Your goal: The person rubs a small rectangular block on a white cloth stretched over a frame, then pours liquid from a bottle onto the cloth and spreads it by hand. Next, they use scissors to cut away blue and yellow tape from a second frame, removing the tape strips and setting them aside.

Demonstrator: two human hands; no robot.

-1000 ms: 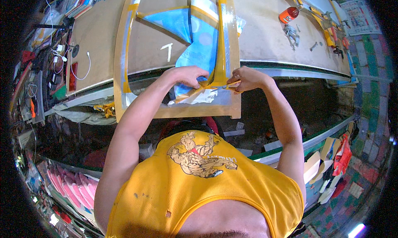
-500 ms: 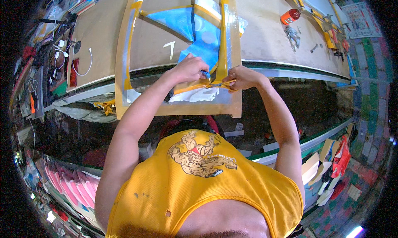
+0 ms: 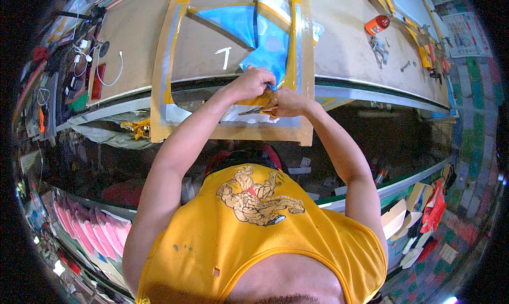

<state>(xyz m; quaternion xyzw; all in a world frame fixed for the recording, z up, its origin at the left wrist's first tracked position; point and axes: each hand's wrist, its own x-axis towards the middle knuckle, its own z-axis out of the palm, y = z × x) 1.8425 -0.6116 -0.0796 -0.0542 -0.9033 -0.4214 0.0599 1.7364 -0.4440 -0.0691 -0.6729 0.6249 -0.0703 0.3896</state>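
Note:
A wooden frame (image 3: pixel 160 86), lined with clear and yellow tape, lies across the bench edge and juts toward me. Blue sheet (image 3: pixel 268 57) with yellow-taped edges stretches inside its right half. My left hand (image 3: pixel 254 84) is closed, pinching the near end of that blue sheet. Right beside it, nearly touching, my right hand (image 3: pixel 290 103) is closed around orange-handled scissors (image 3: pixel 253 111). Their blades point left, above a white piece (image 3: pixel 233 115) at the frame's near end. The fingertips of both hands partly hide the sheet's lower end.
An orange-red bottle (image 3: pixel 377 25) and a small bunch of metal parts (image 3: pixel 379 50) lie on the bench at right. White cables (image 3: pixel 117 71) and a red strip (image 3: pixel 97 81) are at left. Pink pieces (image 3: pixel 85 224) stand in a row behind me on the left.
My right hand has moved left with the scissors, up against my left hand. The left hand still pinches the blue sheet. The whole view has shifted slightly.

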